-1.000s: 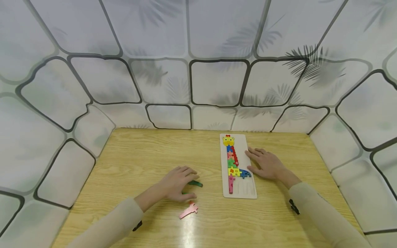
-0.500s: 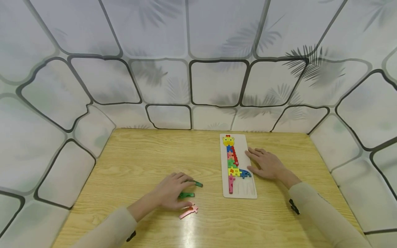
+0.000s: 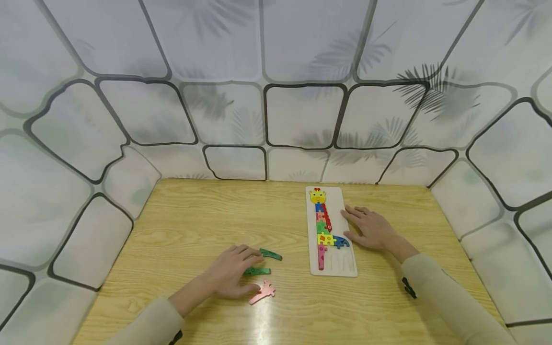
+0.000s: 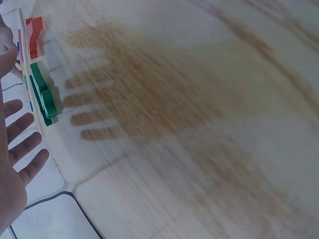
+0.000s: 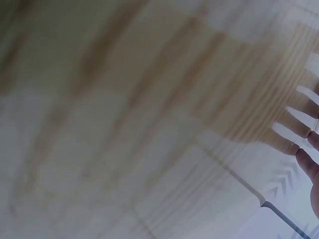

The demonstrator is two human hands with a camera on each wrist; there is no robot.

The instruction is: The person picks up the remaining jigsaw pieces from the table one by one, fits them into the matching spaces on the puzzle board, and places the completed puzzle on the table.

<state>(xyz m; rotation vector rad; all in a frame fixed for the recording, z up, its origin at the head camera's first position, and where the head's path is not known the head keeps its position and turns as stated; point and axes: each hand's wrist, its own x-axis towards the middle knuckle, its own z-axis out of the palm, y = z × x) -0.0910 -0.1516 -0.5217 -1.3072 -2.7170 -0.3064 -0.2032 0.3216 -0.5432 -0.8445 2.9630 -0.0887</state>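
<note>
My left hand (image 3: pixel 233 274) is over the table beside three loose puzzle pieces, fingers spread and holding nothing. A dark green piece (image 3: pixel 271 254) is near its fingertips, a second green piece (image 3: pixel 258 271) shows partly under the hand, and a pink piece (image 3: pixel 264 292) lies close to the thumb. In the left wrist view the fingers (image 4: pixel 31 145) stand apart from the green pieces (image 4: pixel 45 94). A giraffe puzzle board (image 3: pixel 334 211) lies to the right, with coloured pieces set in its left side. My right hand (image 3: pixel 372 229) rests at the board's right edge, fingers extended.
Bare recesses (image 3: pixel 340 261) show at the board's lower right. The wooden table (image 3: pixel 194 211) is bounded at the back and sides by a patterned wall (image 3: pixel 302 115). The glossy tabletop mirrors the hands in both wrist views.
My left hand has drawn back left and toward me, uncovering more of the two green pieces. The loose pieces have stayed put. My right hand and the board have not moved.
</note>
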